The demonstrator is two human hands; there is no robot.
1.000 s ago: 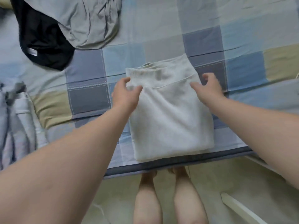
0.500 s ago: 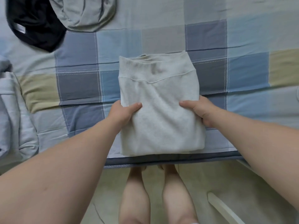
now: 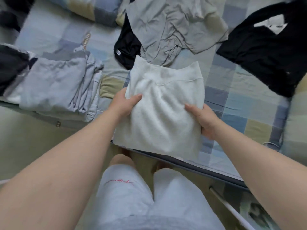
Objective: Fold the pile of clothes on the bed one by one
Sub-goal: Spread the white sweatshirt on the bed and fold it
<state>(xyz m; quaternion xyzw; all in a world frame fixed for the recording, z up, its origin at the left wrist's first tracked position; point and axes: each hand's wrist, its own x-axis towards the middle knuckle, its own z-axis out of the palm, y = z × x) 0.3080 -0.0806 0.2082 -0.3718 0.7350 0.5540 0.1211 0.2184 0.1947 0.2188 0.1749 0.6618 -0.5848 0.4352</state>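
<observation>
White garment point(image 3: 159, 117) between both grips point(image 3: 125, 103) point(image 3: 205, 121)

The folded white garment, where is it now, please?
Head view, mid-frame: the folded white garment is gripped between the left hand and right hand over the near edge of the bed, in front of the grey shirt.

Folded pale garment point(image 3: 159, 117), poss. sweatshirt, btw. hands point(image 3: 124, 104) point(image 3: 206, 122)
</observation>
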